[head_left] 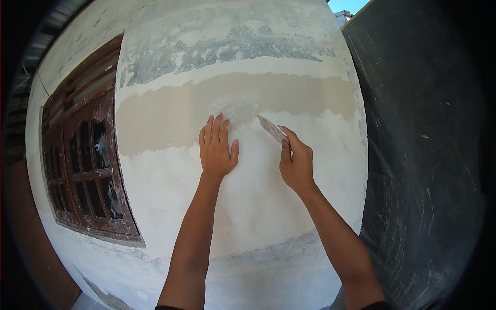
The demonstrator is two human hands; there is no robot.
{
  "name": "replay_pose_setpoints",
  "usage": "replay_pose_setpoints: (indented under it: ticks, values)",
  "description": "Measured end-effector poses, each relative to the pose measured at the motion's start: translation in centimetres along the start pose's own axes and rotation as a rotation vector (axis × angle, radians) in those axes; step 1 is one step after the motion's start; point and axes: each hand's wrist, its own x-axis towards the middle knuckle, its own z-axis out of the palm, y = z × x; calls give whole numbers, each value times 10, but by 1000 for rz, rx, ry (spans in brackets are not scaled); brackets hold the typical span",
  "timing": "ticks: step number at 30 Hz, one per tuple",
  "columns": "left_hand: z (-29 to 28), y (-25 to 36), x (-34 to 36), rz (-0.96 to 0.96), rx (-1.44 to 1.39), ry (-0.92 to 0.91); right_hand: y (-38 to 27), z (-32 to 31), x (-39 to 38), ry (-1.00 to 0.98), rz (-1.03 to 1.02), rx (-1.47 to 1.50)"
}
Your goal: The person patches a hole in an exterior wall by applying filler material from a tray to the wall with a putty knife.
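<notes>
In front of me stands a wall (248,191) coated in white, with a beige-grey band (160,116) of filler-like coating across it. My left hand (217,147) lies flat on the wall, fingers stretched upward, their tips reaching the lower part of the band. Held in my right hand (297,157) is a putty knife (273,128), its blade smeared with pale material and pointing up and left. The blade's tip is at the band's lower edge, near a whitish smeared patch (237,103); whether it touches the wall I cannot tell.
On the left a brown wooden window (90,175) with small dark panes is set in the wall. A dark, scratched surface (423,155) rises at the right beyond the wall's edge. Grey, rough patches (222,51) show higher up the wall.
</notes>
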Motion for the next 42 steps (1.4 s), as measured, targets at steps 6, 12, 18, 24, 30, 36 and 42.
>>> replay_pose_setpoints:
  ticks: [6, 12, 18, 24, 30, 36, 42]
  values:
    - [13, -9, -10, 32, -65, 121, 29, 32, 23, 225, -571, -319]
    - [12, -11, -11, 19, -132, 129, 63, 72, 23, 279, -650, -590]
    - [16, -10, -13, 9, -159, 139, 77, 95, 22, 251, -584, -711]
    - [15, -12, -12, 13, -177, 141, 69, 82, 9, 98, -626, -848]
    - [16, -12, -13, 9, -168, 146, 51, 44, -23, -26, -659, -772]
    - [14, -11, -14, 12, -169, 128, 10, 3, 47, 72, -391, -501]
    - [14, -12, -15, 14, -168, 117, 4, 13, 107, -8, -377, -285]
